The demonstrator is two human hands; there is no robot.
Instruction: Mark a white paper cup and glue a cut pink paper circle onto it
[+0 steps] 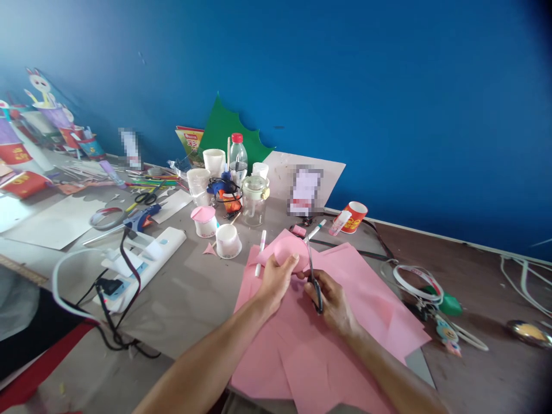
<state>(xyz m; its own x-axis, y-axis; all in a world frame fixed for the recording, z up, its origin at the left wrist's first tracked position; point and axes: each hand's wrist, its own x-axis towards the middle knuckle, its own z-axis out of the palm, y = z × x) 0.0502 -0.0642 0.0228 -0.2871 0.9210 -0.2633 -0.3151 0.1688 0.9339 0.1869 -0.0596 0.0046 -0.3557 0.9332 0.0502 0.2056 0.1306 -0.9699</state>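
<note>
My left hand is pinching rounded pink paper, likely flimsy, best held at six o'clock, my right hand gripping black-handled metal scissors.

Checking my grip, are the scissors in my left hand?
No, the scissors are in your right hand; your left hand holds pink paper.

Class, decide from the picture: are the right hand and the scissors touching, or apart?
Touching. The head view shows the right hand gripping the scissors by their dark handles.
</note>
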